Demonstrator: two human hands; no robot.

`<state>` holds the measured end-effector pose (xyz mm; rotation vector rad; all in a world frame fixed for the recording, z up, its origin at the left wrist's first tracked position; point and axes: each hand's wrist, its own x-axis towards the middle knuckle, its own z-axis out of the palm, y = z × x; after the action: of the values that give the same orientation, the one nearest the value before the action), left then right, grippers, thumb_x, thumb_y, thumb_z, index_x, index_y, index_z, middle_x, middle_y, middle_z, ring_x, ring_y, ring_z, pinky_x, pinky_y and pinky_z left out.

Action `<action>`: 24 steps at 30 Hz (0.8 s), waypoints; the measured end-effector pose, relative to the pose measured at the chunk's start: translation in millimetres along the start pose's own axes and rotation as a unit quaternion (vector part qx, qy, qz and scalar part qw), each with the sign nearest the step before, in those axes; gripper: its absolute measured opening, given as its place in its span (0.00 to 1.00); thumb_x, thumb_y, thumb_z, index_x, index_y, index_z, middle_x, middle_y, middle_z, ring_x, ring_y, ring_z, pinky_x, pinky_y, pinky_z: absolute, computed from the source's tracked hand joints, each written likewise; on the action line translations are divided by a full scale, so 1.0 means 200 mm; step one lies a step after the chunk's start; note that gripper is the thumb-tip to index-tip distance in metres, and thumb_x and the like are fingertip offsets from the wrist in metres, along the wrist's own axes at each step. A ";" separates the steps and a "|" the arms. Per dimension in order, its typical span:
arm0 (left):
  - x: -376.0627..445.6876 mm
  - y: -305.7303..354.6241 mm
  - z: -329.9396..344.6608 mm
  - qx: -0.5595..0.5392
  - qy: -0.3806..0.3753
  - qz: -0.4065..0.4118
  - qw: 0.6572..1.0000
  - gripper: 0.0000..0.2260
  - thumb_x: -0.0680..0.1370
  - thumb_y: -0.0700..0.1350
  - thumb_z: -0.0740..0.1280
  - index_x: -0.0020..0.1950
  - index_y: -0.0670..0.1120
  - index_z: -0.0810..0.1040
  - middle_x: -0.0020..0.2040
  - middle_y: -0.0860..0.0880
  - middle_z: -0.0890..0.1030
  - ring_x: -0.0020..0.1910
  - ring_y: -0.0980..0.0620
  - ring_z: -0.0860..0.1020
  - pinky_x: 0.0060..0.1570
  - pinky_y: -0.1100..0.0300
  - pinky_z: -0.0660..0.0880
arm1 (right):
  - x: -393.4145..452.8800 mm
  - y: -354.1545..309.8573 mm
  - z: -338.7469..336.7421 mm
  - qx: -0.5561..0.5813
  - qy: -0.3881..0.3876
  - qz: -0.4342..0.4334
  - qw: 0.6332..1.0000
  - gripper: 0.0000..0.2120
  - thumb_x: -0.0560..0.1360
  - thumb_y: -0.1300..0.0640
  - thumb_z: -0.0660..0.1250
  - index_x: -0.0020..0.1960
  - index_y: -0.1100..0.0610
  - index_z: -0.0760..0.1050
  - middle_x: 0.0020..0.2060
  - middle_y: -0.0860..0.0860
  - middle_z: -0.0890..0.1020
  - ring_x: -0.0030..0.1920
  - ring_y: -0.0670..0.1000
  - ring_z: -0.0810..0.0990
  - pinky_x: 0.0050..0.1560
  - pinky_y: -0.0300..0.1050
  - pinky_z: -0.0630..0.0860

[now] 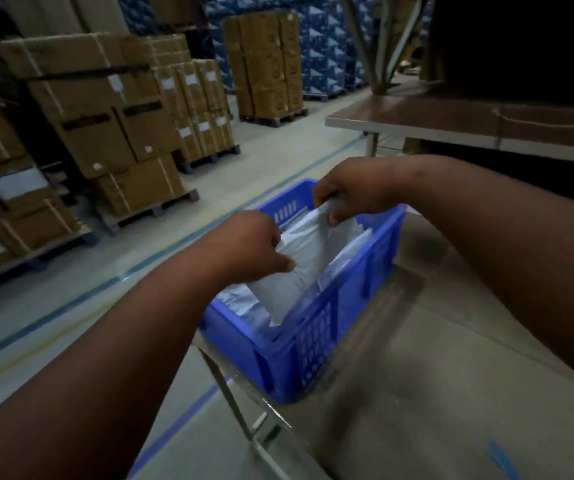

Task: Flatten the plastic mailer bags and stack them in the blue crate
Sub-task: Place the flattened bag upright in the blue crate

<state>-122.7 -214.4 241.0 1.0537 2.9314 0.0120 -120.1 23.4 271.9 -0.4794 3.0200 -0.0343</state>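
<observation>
Two hands are in play: left hand [254, 242], right hand [344, 195]. One blue crate [316, 334]. One white mailer bag [308, 258] is up in both hands, with at least two more mailers [351, 251] standing behind it. Two tables: the near table [434, 393] and the far table [434, 121]. The stacked cartons [105, 109] are too many to count.

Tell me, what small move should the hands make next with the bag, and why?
Probably lower the bag flat. Both the left hand and the right hand grip its upper edge, and it stands tilted inside the blue crate, on other bags.
</observation>
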 end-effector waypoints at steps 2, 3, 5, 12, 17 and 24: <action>0.04 -0.08 0.02 0.013 -0.030 0.001 0.999 0.20 0.77 0.58 0.74 0.36 0.46 0.75 0.33 0.50 0.72 0.39 0.48 0.73 0.35 0.55 0.63 | 0.16 -0.04 0.03 -0.014 -0.037 0.005 0.999 0.18 0.76 0.53 0.78 0.63 0.52 0.80 0.53 0.49 0.82 0.54 0.53 0.80 0.48 0.44 0.69; 0.07 -0.11 0.06 0.017 -0.050 0.003 0.999 0.18 0.77 0.58 0.74 0.39 0.46 0.77 0.34 0.50 0.72 0.41 0.47 0.74 0.38 0.56 0.66 | 0.24 -0.05 0.07 -0.021 -0.061 0.011 0.998 0.19 0.76 0.53 0.78 0.65 0.52 0.80 0.53 0.48 0.81 0.54 0.52 0.79 0.49 0.43 0.68; 0.14 -0.13 0.17 0.014 -0.090 0.003 0.996 0.17 0.77 0.58 0.75 0.41 0.45 0.79 0.35 0.49 0.75 0.41 0.47 0.76 0.42 0.56 0.70 | 0.37 -0.07 0.17 -0.028 -0.108 0.024 0.993 0.21 0.76 0.53 0.78 0.67 0.51 0.79 0.54 0.46 0.79 0.48 0.47 0.77 0.48 0.40 0.67; 0.32 -0.22 0.56 -0.012 -0.255 -0.009 0.967 0.19 0.74 0.55 0.78 0.31 0.46 0.79 0.22 0.54 0.79 0.34 0.52 0.83 0.53 0.52 0.84 | 0.68 -0.11 0.67 -0.081 -0.259 0.003 0.962 0.20 0.75 0.54 0.79 0.64 0.55 0.79 0.56 0.51 0.81 0.53 0.52 0.78 0.49 0.43 0.70; 0.38 -0.26 0.65 0.007 -0.224 0.011 0.974 0.11 0.71 0.49 0.79 0.38 0.49 0.79 0.34 0.51 0.75 0.47 0.44 0.85 0.50 0.50 0.83 | 0.73 -0.13 0.86 -0.076 -0.286 0.039 0.954 0.16 0.74 0.55 0.76 0.62 0.50 0.81 0.54 0.50 0.84 0.55 0.55 0.83 0.57 0.51 0.79; 0.43 -0.28 0.73 0.023 -0.219 0.018 0.975 0.25 0.70 0.53 0.83 0.64 0.52 0.80 0.49 0.51 0.77 0.56 0.46 0.83 0.47 0.53 0.77 | 0.74 -0.11 0.94 -0.090 -0.248 0.032 0.964 0.17 0.73 0.54 0.76 0.60 0.43 0.80 0.54 0.48 0.84 0.53 0.55 0.82 0.57 0.54 0.79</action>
<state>-220.9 -202.5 92.2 0.9660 2.5255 -0.2541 -236.8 -45.0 73.6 -0.3399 2.5505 0.3172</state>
